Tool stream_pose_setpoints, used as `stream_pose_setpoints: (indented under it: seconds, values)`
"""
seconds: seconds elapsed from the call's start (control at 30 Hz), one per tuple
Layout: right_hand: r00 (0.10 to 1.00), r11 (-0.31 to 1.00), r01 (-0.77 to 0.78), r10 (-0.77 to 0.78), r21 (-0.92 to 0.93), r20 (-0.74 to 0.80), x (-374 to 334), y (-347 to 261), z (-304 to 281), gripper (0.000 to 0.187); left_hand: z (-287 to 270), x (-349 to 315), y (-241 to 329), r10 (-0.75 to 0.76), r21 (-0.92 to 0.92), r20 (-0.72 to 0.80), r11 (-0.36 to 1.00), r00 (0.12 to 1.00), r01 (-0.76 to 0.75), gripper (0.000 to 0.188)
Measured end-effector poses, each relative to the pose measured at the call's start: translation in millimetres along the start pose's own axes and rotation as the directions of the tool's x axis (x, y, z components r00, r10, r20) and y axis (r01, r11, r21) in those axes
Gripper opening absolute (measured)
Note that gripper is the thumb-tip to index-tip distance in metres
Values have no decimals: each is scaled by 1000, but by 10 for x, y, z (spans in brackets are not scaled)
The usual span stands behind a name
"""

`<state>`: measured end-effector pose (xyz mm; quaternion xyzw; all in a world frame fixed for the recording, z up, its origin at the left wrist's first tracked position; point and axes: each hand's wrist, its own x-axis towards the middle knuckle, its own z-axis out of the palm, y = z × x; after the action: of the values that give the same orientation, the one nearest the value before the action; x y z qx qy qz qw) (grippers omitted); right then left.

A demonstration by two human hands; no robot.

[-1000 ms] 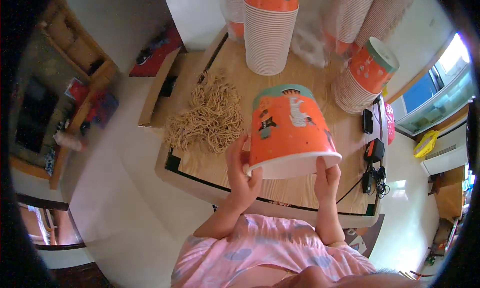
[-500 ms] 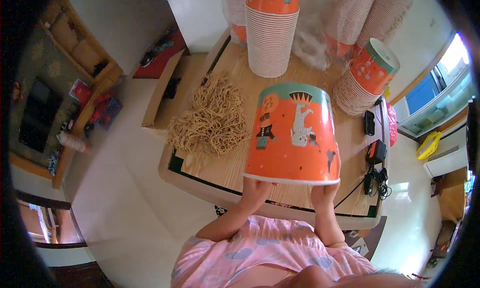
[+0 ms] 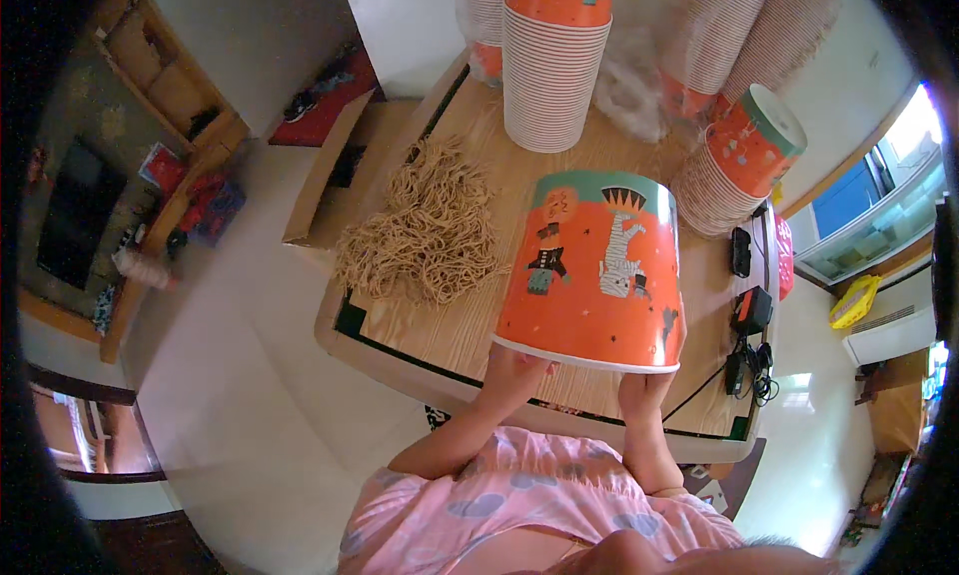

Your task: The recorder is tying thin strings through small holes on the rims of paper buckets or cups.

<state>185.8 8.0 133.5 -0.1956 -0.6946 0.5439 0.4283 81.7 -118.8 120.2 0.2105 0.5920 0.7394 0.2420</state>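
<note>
An orange paper bucket (image 3: 589, 275) with a green band and cartoon figures is upside down in front of me, its white rim toward my body. My left hand (image 3: 521, 367) grips it at the left part of the rim, with some fingers out of sight underneath. At the right part of the rim my right hand (image 3: 644, 387) holds it too, most of its fingers hidden by the bucket. A loose heap of tan cord (image 3: 425, 230) lies on the wooden table (image 3: 420, 340), left of the bucket.
Behind the bucket stands a tall stack of paper buckets (image 3: 551, 80). A shorter stack (image 3: 734, 165) leans at the right, near plastic-wrapped stacks (image 3: 714, 35). A black adapter (image 3: 751, 310) with a cable lies at the table's right edge. An open cardboard box (image 3: 335, 190) is at the left.
The bucket has tilted slightly, its near rim now sloping down to the right. Both hands keep their hold. The whole view has shifted a little.
</note>
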Motion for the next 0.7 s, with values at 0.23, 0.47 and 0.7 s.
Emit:
stream_pose_setpoints:
  seconds: [0.23, 0.47, 0.7]
  values:
    - [998, 999, 54, -54, 6, 36, -10, 1, -21, 57, -72, 106, -60, 124, 200, 31, 971, 992, -128, 14]
    - [999, 999, 35, -35, -10, -3, -58, 35, -58, 64, -163, 158, -223, -126, -114, 151, 983, 980, 144, 22]
    - [998, 998, 10, -14, -61, -64, -11, 0, -20, 56, -88, 126, -235, -150, -163, 109, 972, 983, 167, 24]
